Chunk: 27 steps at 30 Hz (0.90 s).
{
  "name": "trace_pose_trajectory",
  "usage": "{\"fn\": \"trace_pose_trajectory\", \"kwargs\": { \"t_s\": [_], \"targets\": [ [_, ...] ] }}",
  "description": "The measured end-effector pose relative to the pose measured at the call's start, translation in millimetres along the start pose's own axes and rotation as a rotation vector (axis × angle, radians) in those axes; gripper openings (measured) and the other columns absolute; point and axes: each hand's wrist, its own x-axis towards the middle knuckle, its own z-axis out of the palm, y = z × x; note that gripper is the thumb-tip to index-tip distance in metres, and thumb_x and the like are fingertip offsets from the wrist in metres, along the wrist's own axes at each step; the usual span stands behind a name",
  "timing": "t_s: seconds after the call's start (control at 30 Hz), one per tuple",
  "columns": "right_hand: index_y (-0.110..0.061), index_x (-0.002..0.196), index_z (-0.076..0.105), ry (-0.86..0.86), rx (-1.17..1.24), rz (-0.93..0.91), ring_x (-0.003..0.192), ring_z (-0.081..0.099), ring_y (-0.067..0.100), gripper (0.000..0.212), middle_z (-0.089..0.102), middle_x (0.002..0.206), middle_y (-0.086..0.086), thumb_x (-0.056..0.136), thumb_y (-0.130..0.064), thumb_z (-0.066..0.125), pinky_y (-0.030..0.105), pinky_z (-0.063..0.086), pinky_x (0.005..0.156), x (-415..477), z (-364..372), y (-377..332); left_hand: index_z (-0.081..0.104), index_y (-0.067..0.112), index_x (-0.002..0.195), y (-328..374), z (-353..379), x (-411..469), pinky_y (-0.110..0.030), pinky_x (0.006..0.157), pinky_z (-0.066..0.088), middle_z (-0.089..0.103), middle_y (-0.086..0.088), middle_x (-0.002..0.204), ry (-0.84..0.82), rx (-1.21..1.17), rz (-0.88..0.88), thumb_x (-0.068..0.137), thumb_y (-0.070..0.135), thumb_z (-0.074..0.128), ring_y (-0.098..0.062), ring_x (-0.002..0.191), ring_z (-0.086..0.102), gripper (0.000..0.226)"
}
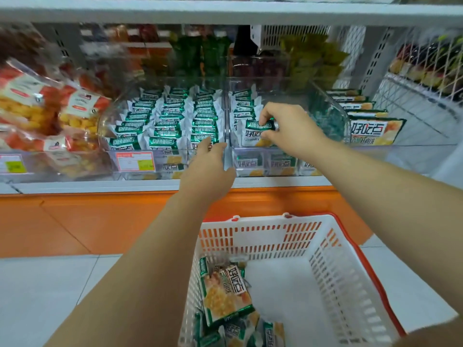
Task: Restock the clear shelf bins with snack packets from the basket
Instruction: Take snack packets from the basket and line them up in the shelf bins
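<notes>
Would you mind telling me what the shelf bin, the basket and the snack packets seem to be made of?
Shelf bin: clear, glossy hard plastic, probably acrylic; packets show through its walls. Basket: moulded white plastic, fairly matte, with slotted walls and a red rim. Snack packets: shiny printed film, plastic or foil-lined; crinkles glint.

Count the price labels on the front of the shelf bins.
2. One price label sits at the far left, below the orange snack bags; the other is just left of the left hand. More may be hidden behind the hands.
</notes>
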Motion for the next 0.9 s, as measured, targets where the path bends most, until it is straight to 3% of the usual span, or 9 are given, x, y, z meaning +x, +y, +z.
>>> {"fn": "trace_pose_trajectory", "kwargs": {
  "t_s": [0.2,0.37,0.47,0.6,0.67,0.77,0.83,0.9],
  "targets": [
    [-0.009,0.107,0.06,0.007,0.037,0.072,0.084,0.048,0.016,0.019,0.06,0.113,0.005,0.088,-0.009,0.063,0.02,0.031,0.073,12,26,10,0.03,0.017,0.147,-7,-4,9,-0.042,0.1,0.041,0.01,0.001,0.157,0.007,-0.015,0.002,0.095,0.03,0.053,-0.027,0.132,0.038,0.058],
    [-0.012,0.114,0.064,-0.089,-0.028,0.031,0.109,0.052,0.022,0.023,0.056,0.121,0.008,0.092,-0.012,0.057,0.026,0.036,0.091,12,40,13,0.032,0.018,0.146,-6,-1,10,-0.044,0.101,0.041,0.01,0.0,0.157,0.003,-0.007,-0.003,0.094,0.03,0.054,-0.029,0.132,0.039,0.058],
    [-0.018,0.128,0.057,-0.133,-0.027,0.066,0.127,0.042,0.024,0.032,0.04,0.142,0.008,0.098,-0.019,0.048,0.033,0.032,0.105,5,40,15,0.032,0.018,0.146,-4,-1,8,-0.043,0.102,0.04,0.008,0.0,0.157,-0.003,-0.001,-0.01,0.094,0.03,0.053,-0.029,0.132,0.038,0.057],
    [-0.025,0.141,0.041,-0.144,0.001,0.109,0.135,0.035,0.025,0.042,0.017,0.156,0.006,0.099,-0.026,0.045,0.036,0.028,0.11,-9,36,15,0.033,0.019,0.145,-1,0,3,-0.045,0.098,0.044,0.007,-0.001,0.158,0.002,-0.004,-0.019,0.095,0.029,0.053,-0.031,0.122,0.048,0.055],
    [-0.023,0.14,0.044,-0.016,0.019,0.08,0.139,0.028,0.024,0.042,0.023,0.154,0.006,0.098,-0.023,0.048,0.034,0.026,0.111,-21,34,15,0.039,0.019,0.141,2,1,0,-0.042,0.082,0.049,0.015,-0.002,0.154,0.09,-0.016,-0.007,0.095,0.025,0.051,-0.029,0.1,0.059,0.048],
    [-0.015,0.124,0.059,0.169,0.071,-0.01,0.126,0.044,0.02,0.031,0.047,0.134,0.005,0.094,-0.013,0.053,0.025,0.032,0.103,-52,37,17,0.051,0.018,0.127,5,7,-9,-0.033,0.06,0.043,0.037,-0.001,0.136,0.249,-0.011,0.071,0.095,0.018,0.047,-0.022,0.072,0.057,0.032],
    [-0.01,0.112,0.064,0.216,0.088,-0.082,0.106,0.054,0.018,0.024,0.057,0.114,0.005,0.09,-0.007,0.055,0.025,0.042,0.092,-76,46,22,0.054,0.019,0.122,9,20,-17,-0.03,0.057,0.042,0.045,0.001,0.128,0.272,-0.017,0.116,0.094,0.014,0.044,-0.02,0.071,0.057,0.029],
    [-0.009,0.106,0.066,0.185,0.099,-0.056,0.096,0.057,0.016,0.02,0.061,0.104,0.003,0.089,-0.006,0.056,0.023,0.043,0.084,-102,64,32,0.054,0.02,0.123,10,42,-27,-0.029,0.064,0.042,0.05,0.003,0.126,0.26,-0.002,0.124,0.093,0.012,0.043,-0.019,0.083,0.059,0.033]
  ]
}}
